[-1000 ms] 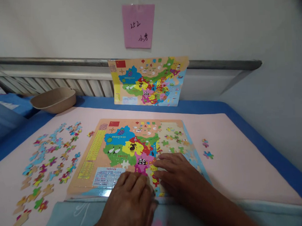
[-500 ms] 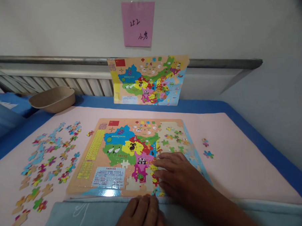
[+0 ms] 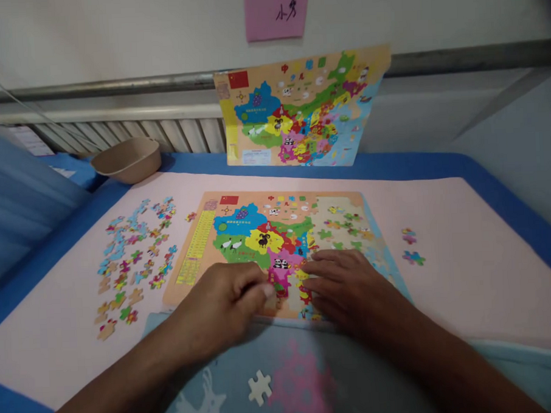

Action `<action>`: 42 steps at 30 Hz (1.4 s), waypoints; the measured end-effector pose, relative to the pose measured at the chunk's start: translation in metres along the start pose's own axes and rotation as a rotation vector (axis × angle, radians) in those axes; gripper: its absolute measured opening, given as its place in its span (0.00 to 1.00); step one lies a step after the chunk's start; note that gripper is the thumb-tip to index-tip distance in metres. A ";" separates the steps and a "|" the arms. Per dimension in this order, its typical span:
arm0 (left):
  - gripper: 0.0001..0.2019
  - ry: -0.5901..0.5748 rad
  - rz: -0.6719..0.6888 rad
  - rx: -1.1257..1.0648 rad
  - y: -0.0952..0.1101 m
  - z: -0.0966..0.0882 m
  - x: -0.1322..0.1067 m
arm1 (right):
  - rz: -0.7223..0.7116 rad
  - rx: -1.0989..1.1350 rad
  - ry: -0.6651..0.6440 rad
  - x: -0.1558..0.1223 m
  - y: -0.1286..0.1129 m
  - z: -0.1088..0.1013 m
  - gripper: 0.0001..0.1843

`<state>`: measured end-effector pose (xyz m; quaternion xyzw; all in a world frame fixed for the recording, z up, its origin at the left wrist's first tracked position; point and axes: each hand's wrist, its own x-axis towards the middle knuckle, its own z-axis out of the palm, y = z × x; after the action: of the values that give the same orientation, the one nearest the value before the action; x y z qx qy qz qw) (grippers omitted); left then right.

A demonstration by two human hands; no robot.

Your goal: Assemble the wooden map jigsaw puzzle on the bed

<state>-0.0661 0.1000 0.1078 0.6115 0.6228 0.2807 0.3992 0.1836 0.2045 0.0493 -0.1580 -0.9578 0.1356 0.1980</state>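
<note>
A colourful map puzzle board (image 3: 199, 234) lies flat on the pink mat. My left hand (image 3: 225, 309) rests over the board's near edge with its fingers curled and pinched together; what they hold is too small to make out. My right hand (image 3: 347, 285) lies flat on the board's lower middle, fingers stretched out over the fitted pieces. Several loose puzzle pieces (image 3: 132, 261) are scattered left of the board. One white piece (image 3: 259, 387) lies on the blue cloth close to me.
A finished reference map (image 3: 303, 111) leans against the rail at the back. A tan bowl (image 3: 127, 159) stands at the back left. Two loose pieces (image 3: 412, 249) lie right of the board. The pink mat (image 3: 465, 265) covers a blue-edged table (image 3: 522, 220).
The view has tilted down and shifted. My left hand pulled back off the board, then came forward again to its near edge with fingers pinched. My right hand stayed on the board.
</note>
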 end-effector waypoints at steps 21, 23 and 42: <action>0.03 -0.686 0.312 0.845 -0.001 0.028 -0.017 | 0.115 0.044 -0.094 -0.001 -0.004 0.000 0.12; 0.03 -0.669 0.351 0.871 -0.005 0.032 -0.016 | 0.116 0.051 -0.097 -0.001 -0.004 0.000 0.11; 0.11 -0.352 0.146 0.604 -0.018 0.050 -0.006 | 0.104 0.065 -0.058 -0.003 -0.003 0.002 0.16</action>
<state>-0.0338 0.0850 0.0675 0.7839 0.5539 0.0018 0.2805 0.1849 0.1997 0.0476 -0.1973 -0.9487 0.1812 0.1679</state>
